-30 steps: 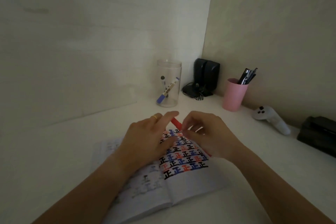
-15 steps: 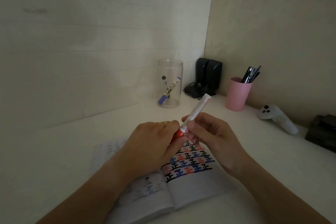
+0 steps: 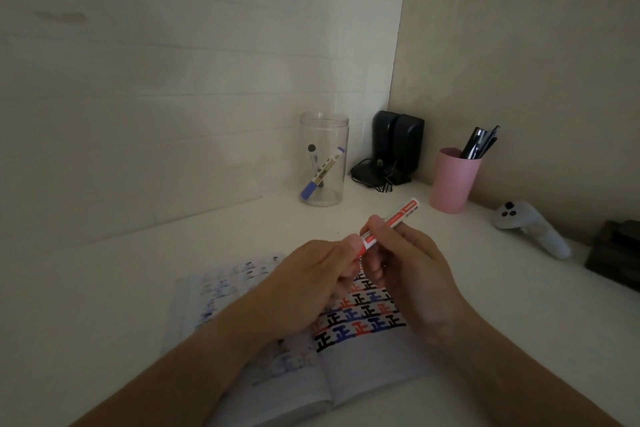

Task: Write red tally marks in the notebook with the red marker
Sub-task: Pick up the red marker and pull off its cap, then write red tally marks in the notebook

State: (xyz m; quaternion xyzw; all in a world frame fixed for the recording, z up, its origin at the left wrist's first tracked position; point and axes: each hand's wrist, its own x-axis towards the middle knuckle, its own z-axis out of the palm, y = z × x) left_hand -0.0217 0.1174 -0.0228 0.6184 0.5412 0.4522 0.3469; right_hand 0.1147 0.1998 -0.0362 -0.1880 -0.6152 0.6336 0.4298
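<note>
The open notebook [image 3: 374, 360] lies on the white desk in front of me, its right page filled with rows of black, blue and red tally characters. Above it I hold the red marker [image 3: 391, 221], a white barrel with red print, tilted up and to the right. My right hand [image 3: 405, 267] grips the barrel. My left hand [image 3: 311, 284] is closed around the marker's lower, red cap end, which its fingers mostly hide. Both hands hover over the upper part of the right page and cover some marks.
A clear jar [image 3: 323, 159] with a blue marker and a black one stands at the back. Black speakers [image 3: 398, 146] sit in the corner, a pink cup [image 3: 453, 180] of pens beside them. A white controller [image 3: 533, 229] and a dark box [image 3: 616, 260] lie at right.
The marker was lifted off the page and raised between both hands. It has tilted lower to the right since half a second ago, and my left hand has closed on its red end.
</note>
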